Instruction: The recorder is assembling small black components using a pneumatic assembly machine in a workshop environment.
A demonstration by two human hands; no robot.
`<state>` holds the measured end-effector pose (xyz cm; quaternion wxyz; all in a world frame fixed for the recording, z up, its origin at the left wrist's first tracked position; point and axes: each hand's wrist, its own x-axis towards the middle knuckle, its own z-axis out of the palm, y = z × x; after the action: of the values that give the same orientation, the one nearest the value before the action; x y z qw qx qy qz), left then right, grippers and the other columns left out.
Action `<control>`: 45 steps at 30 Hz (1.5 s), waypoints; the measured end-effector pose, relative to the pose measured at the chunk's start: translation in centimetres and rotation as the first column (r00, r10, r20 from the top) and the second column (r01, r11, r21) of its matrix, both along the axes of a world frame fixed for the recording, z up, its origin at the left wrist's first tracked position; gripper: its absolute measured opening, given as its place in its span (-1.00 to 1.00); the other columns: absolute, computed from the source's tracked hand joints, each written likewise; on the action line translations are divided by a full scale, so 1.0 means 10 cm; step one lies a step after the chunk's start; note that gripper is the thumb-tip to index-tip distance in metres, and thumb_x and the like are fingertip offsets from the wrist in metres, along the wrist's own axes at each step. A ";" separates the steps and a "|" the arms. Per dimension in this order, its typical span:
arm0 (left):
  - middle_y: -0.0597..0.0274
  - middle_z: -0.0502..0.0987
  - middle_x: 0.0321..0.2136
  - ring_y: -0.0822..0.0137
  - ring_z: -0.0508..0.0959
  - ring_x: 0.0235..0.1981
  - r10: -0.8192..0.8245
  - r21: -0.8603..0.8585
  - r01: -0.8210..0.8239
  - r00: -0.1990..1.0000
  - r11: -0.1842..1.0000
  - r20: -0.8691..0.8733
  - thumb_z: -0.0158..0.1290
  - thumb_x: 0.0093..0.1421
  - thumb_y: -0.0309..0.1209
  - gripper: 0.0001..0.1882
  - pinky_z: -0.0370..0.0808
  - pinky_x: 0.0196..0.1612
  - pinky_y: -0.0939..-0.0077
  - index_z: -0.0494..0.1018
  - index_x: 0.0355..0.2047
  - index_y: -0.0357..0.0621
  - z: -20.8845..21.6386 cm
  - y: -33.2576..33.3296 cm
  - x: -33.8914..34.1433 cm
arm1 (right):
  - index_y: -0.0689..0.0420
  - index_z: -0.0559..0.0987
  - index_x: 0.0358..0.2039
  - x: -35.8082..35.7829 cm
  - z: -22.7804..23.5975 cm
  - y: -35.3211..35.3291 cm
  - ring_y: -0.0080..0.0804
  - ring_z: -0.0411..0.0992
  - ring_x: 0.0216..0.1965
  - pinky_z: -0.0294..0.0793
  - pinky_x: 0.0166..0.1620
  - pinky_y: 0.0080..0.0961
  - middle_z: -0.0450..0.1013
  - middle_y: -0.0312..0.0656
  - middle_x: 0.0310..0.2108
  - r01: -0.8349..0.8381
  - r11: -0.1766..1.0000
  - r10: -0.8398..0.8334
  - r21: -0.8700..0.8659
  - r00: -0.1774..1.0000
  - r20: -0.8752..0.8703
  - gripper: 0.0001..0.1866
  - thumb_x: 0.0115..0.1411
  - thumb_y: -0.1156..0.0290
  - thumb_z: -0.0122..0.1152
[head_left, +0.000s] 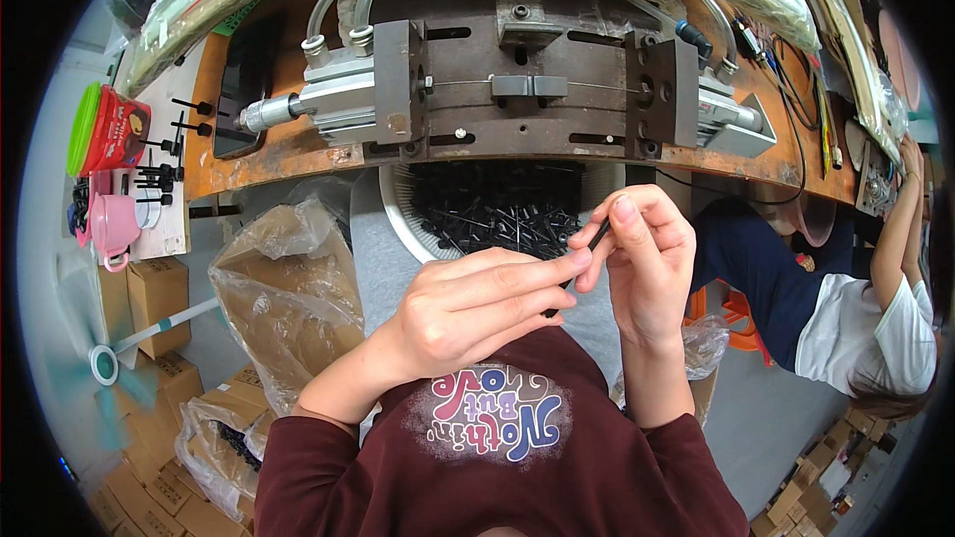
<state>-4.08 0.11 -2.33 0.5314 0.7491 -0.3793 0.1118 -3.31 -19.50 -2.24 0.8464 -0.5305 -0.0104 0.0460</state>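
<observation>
In front of my chest, both hands hold a thin black rod-like part [599, 236], tilted with its upper end toward the right. My left hand [468, 300] has its fingers stretched along the part and closed on its lower stretch. At the upper end, my right hand [642, 254] pinches it between thumb and fingers. Just beyond my hands, a white round basket [400, 224] holds a heap of similar black parts [497, 204]. Past it on the bench stands a dark metal fixture [477, 121], with a small grey block [529, 87] on a thin rod at its middle.
Pneumatic cylinders [338, 99] with clear hoses flank the fixture on the wooden bench [269, 167]. To the left are several black parts [159, 177], a red tub [119, 134], a pink cup [114, 226] and a fan [103, 365]. A co-worker [865, 328] sits at right.
</observation>
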 end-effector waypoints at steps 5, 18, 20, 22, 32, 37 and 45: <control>-0.04 0.63 -0.08 0.17 0.67 -0.30 0.031 0.017 -0.032 0.999 0.999 0.020 0.34 -0.13 -0.55 -0.71 0.62 -0.28 0.39 0.65 -0.32 -0.32 0.00 0.03 0.01 | 0.33 0.52 -0.25 0.02 0.02 0.04 -0.44 0.53 -0.61 0.55 -0.46 -0.57 0.57 0.00 -0.43 -0.014 1.000 0.014 0.009 0.998 -0.055 -0.82 0.39 0.45 0.09; 0.03 0.57 0.03 0.20 0.66 -0.27 0.424 0.320 -0.494 0.866 0.808 0.265 0.31 -0.04 -0.47 -0.74 0.60 -0.16 0.40 0.59 -0.30 -0.25 0.09 -0.12 0.37 | 0.32 0.63 -0.17 -0.09 0.07 0.07 -0.63 0.49 -0.43 0.45 -0.34 -0.72 0.59 -0.12 -0.28 0.126 0.852 -0.048 -0.509 0.985 0.165 -0.83 0.21 0.66 0.25; 0.08 0.57 0.06 0.27 0.63 -0.44 0.438 0.345 -0.548 0.829 0.762 0.347 0.32 -0.05 -0.46 -0.74 0.57 -0.29 0.46 0.59 -0.32 -0.22 0.05 -0.16 0.43 | 0.34 0.62 -0.21 -0.15 0.16 0.09 -0.42 0.53 -0.38 0.49 -0.29 -0.55 0.59 -0.05 -0.29 0.205 0.817 0.005 -0.539 0.932 0.361 -0.85 0.20 0.65 0.19; 0.08 0.57 0.06 0.28 0.61 -0.47 0.431 0.368 -0.527 0.846 0.766 0.314 0.32 -0.06 -0.45 -0.74 0.55 -0.33 0.48 0.58 -0.32 -0.21 0.11 -0.15 0.49 | 0.30 0.51 -0.09 -0.15 0.27 0.08 -0.26 0.46 -0.35 0.50 -0.32 -0.43 0.52 0.04 -0.24 0.325 0.754 0.141 -0.571 0.769 0.624 -0.55 0.46 0.13 -0.13; 0.14 0.59 0.03 0.31 0.56 -0.60 0.432 0.413 -0.503 0.864 0.759 0.258 0.34 -0.08 -0.42 -0.75 0.50 -0.46 0.54 0.58 -0.35 -0.15 0.20 -0.14 0.53 | 0.29 0.45 0.00 0.42 0.57 0.31 -0.16 0.45 -0.21 0.48 -0.20 -0.29 0.48 0.08 -0.11 0.719 0.386 0.514 -0.578 0.353 0.782 -0.62 0.34 0.26 -0.03; 0.11 0.57 0.06 0.29 0.54 -0.63 0.403 0.419 -0.481 0.876 0.770 0.266 0.33 -0.06 -0.43 -0.76 0.49 -0.48 0.52 0.56 -0.35 -0.13 0.21 -0.11 0.50 | 0.29 0.42 0.05 0.34 0.50 0.34 -0.10 0.44 -0.14 0.48 -0.14 -0.22 0.45 0.10 -0.05 0.730 0.413 0.506 -0.544 0.312 0.804 -0.61 0.29 0.32 0.02; 0.07 0.56 0.07 0.33 0.54 -0.64 0.302 0.331 -0.324 0.946 0.886 0.119 0.35 -0.05 -0.38 -0.77 0.49 -0.51 0.55 0.57 -0.38 -0.11 0.23 -0.02 0.35 | 0.28 0.37 0.12 -0.06 0.19 0.28 -0.02 0.44 -0.03 0.47 -0.04 -0.11 0.42 0.13 0.04 0.674 0.573 0.443 -0.467 0.224 0.868 -0.53 0.20 0.42 0.10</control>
<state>-0.62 -0.05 -0.08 0.3536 0.8782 -0.2841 0.1516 -3.91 -16.72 -0.35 0.2971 -0.7511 -0.4596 -0.3693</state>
